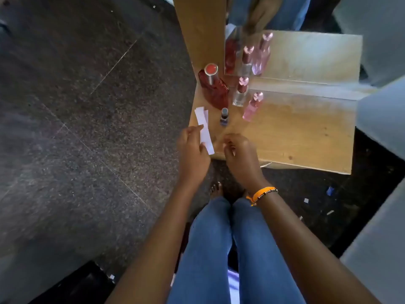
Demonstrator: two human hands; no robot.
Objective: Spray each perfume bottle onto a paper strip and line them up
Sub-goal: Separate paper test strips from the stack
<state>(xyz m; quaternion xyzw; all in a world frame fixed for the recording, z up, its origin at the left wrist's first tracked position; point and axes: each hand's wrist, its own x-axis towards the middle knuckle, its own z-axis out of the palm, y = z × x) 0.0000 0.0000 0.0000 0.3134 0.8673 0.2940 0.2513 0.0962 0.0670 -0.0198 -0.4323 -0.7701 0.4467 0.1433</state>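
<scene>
Several perfume bottles stand on a wooden table (295,137): a big red bottle (215,89) with a silver cap, a clear bottle (240,92) with a dark pink cap, a pink bottle (252,107) and a small dark blue bottle (224,116). White paper strips (203,123) lie near the table's left corner. My left hand (192,148) pinches the lower part of one strip. My right hand (238,153) hovers over the table's front edge with fingers curled; whether it holds anything cannot be seen.
A mirror (291,53) stands at the back of the table and reflects the bottles. My legs in blue jeans (230,249) are below the table edge. Dark speckled floor (87,128) lies to the left, grey furniture (381,128) to the right.
</scene>
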